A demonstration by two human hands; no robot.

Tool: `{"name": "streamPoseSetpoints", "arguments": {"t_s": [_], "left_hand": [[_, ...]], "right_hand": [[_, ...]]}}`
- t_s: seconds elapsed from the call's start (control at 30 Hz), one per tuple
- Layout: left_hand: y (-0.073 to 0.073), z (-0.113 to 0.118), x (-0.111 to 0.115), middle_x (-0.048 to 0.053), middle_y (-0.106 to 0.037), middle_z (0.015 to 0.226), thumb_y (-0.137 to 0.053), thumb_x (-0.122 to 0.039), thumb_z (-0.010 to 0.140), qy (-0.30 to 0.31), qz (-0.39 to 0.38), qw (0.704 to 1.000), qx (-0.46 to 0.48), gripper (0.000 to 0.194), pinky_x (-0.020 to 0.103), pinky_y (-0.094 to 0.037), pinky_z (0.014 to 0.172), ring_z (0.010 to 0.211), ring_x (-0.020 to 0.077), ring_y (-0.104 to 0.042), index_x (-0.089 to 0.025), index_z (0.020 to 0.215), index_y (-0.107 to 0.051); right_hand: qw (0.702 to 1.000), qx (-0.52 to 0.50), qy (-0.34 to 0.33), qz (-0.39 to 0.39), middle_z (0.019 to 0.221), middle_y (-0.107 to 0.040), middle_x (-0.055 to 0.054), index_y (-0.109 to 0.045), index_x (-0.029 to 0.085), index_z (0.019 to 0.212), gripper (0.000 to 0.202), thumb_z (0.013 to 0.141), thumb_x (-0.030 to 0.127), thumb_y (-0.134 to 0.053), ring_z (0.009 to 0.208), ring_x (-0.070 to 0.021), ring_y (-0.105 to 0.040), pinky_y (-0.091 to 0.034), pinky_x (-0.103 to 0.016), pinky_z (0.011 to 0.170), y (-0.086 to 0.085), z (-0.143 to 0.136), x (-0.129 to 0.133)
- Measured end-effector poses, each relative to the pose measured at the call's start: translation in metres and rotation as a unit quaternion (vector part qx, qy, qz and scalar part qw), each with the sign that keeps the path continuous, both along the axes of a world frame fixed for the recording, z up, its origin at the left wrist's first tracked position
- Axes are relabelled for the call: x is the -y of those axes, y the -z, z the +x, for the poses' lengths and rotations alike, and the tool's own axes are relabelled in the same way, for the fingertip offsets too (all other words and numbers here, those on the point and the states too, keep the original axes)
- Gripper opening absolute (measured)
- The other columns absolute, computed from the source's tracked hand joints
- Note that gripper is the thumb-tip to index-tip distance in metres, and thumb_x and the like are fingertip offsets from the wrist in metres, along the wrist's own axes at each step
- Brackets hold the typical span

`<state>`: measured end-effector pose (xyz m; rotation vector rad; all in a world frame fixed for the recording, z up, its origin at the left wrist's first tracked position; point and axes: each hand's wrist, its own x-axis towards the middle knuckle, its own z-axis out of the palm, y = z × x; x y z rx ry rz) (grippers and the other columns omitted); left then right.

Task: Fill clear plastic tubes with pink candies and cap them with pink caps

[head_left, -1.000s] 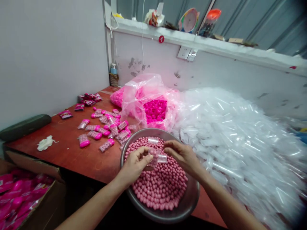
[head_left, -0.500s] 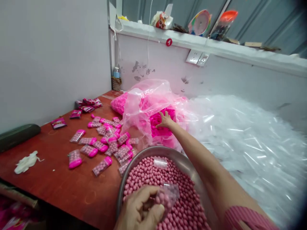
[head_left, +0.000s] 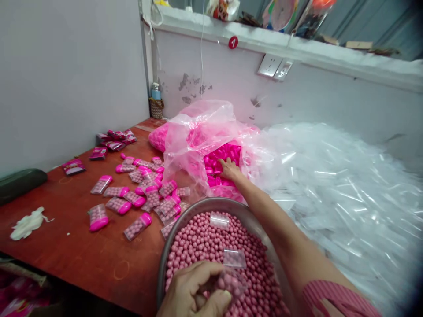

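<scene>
From the head camera, the left hand [head_left: 194, 293] pinches a clear case [head_left: 233, 273] filled with pink balls, held just over the metal bowl [head_left: 185, 220] of pink balls [head_left: 205, 244]. The right hand [head_left: 229, 169] reaches into the plastic bag [head_left: 194, 132], fingers resting on bright pink caps [head_left: 221, 154]; whether they grip one cannot be told. Filled cases [head_left: 139, 196] lie on the red table [head_left: 82, 251].

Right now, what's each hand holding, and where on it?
Left hand pinches a clear candy-filled case by its lower end. Right hand reaches among pink caps; its hold cannot be told.
</scene>
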<state>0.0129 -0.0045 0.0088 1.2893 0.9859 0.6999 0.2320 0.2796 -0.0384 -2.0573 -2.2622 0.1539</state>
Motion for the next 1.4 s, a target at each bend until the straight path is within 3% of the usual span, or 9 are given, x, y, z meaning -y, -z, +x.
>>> {"name": "streamPoseSetpoints", "arguments": {"t_s": [0.17, 0.3, 0.47, 0.63, 0.77, 0.97, 1.13, 1.23, 1.4], "left_hand": [[-0.006, 0.001, 0.005, 0.007, -0.064, 0.081, -0.057, -0.033, 0.075, -0.058, 0.069, 0.995, 0.038, 0.025, 0.023, -0.049, 0.063, 0.074, 0.0185, -0.06, -0.017, 0.091, -0.068], [-0.004, -0.001, 0.007, 0.006, -0.06, 0.079, -0.057, -0.033, 0.077, -0.056, 0.04, 0.994, 0.086, 0.025, 0.024, -0.051, 0.06, 0.067, 0.0153, -0.057, -0.015, 0.092, -0.065], [-0.002, 0.001, 0.009, 0.005, -0.06, 0.079, -0.058, -0.031, 0.078, -0.059, 0.012, 0.991, 0.117, 0.028, 0.028, -0.054, 0.064, 0.07, 0.0156, -0.058, -0.014, 0.099, -0.062], [-0.003, 0.001, 0.008, 0.004, -0.062, 0.08, -0.06, -0.031, 0.077, -0.065, 0.026, 0.99, 0.123, 0.026, 0.028, -0.054, 0.063, 0.069, 0.0144, -0.058, -0.014, 0.096, -0.063], [-0.004, -0.001, 0.008, 0.006, -0.064, 0.088, -0.062, -0.033, 0.076, -0.095, 0.019, 0.985, 0.14, 0.029, 0.03, -0.056, 0.066, 0.075, 0.0165, -0.06, -0.013, 0.098, -0.062], [-0.005, -0.001, 0.009, 0.004, -0.063, 0.08, -0.066, -0.033, 0.072, -0.132, 0.004, 0.978, 0.161, 0.03, 0.029, -0.057, 0.064, 0.071, 0.0145, -0.061, -0.013, 0.094, -0.062], [-0.004, -0.001, 0.011, 0.004, -0.063, 0.089, -0.068, -0.031, 0.071, -0.151, 0.025, 0.972, 0.176, 0.03, 0.026, -0.057, 0.064, 0.075, 0.0149, -0.061, -0.013, 0.095, -0.064], [-0.004, 0.0, 0.011, 0.005, -0.063, 0.092, -0.067, -0.03, 0.072, -0.176, 0.036, 0.965, 0.192, 0.031, 0.027, -0.057, 0.067, 0.08, 0.016, -0.062, -0.013, 0.098, -0.064], [-0.002, 0.0, 0.01, 0.004, -0.063, 0.093, -0.068, -0.03, 0.072, -0.193, 0.047, 0.96, 0.197, 0.03, 0.028, -0.056, 0.072, 0.083, 0.016, -0.06, -0.014, 0.098, -0.065]], "right_hand": [[0.995, -0.047, 0.007, 0.084, 0.116, -0.047, -0.018, -0.046, 0.016, 0.123, 0.053, 0.074, 0.029, -0.062, 0.1, -0.0315, -0.052, -0.041, -0.04, 0.081, -0.02, -0.004, 0.018], [0.981, -0.099, 0.016, 0.167, 0.111, -0.049, -0.015, -0.046, 0.013, 0.119, 0.043, 0.078, 0.023, -0.051, 0.095, -0.0245, -0.053, -0.043, -0.035, 0.079, -0.06, 0.005, 0.038], [0.97, -0.138, -0.061, 0.191, 0.102, -0.054, -0.005, -0.051, 0.021, 0.111, 0.038, 0.074, 0.025, -0.059, 0.087, -0.0182, -0.055, -0.045, -0.029, 0.076, -0.1, 0.019, 0.11], [0.964, -0.055, -0.24, 0.097, 0.1, -0.054, -0.008, -0.053, 0.022, 0.113, 0.039, 0.076, 0.031, -0.061, 0.084, -0.0199, -0.057, -0.048, -0.03, 0.071, -0.079, 0.02, 0.199], [0.965, -0.014, -0.259, 0.036, 0.12, -0.051, -0.013, -0.047, 0.023, 0.124, 0.058, 0.075, 0.051, -0.059, 0.103, -0.0271, -0.055, -0.048, -0.038, 0.08, -0.063, 0.023, 0.233], [0.969, -0.125, -0.195, 0.083, 0.104, -0.064, -0.006, -0.057, 0.021, 0.107, 0.024, 0.089, 0.03, -0.045, 0.092, -0.0189, -0.061, -0.047, -0.03, 0.08, -0.057, 0.038, 0.246], [0.988, -0.041, -0.128, 0.075, 0.105, -0.065, -0.006, -0.064, 0.02, 0.089, 0.021, 0.088, 0.025, -0.044, 0.087, -0.0191, -0.063, -0.047, -0.027, 0.071, -0.049, 0.04, 0.255], [0.989, -0.012, -0.094, 0.117, 0.124, -0.055, -0.008, -0.065, 0.02, 0.091, 0.024, 0.089, 0.029, -0.043, 0.103, -0.023, -0.057, -0.046, -0.03, 0.075, -0.053, 0.027, 0.261], [0.995, 0.016, -0.09, 0.032, 0.099, -0.066, -0.005, -0.063, 0.022, 0.097, 0.028, 0.09, 0.037, -0.04, 0.086, -0.0172, -0.062, -0.045, -0.026, 0.074, -0.059, -0.018, 0.26]]}}
